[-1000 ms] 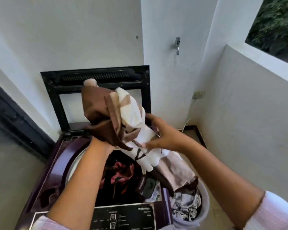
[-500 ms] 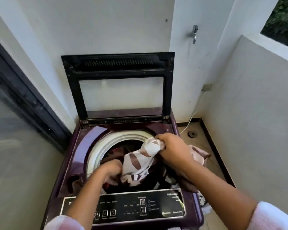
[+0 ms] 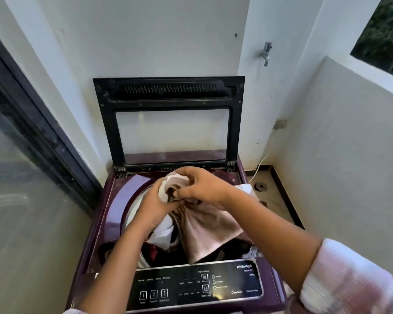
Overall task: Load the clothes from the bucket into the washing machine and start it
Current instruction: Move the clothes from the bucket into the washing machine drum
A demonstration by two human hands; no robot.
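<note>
A purple top-loading washing machine [image 3: 114, 200] stands below me, its black-framed glass lid [image 3: 168, 123] raised against the wall. Both hands hold a brown and white patterned cloth [image 3: 202, 230] over the drum opening. My left hand [image 3: 154, 205] grips the bunched cloth from the left. My right hand [image 3: 202, 184] pinches its gathered top from the right. The cloth hangs down into the drum, where white and dark red clothes [image 3: 161, 241] lie. The bucket is hidden.
A black control panel [image 3: 197, 286] with numbered buttons runs along the machine's front. A tap [image 3: 266, 53] sticks out of the wall at upper right. A dark sliding door [image 3: 32, 132] is at the left, a low white wall at the right, with a floor drain [image 3: 260, 186] between.
The cloth came down from chest height over the bucket to the drum opening. Both hands then drew together at its bunched top. The view shifted left, so the bucket dropped out of sight.
</note>
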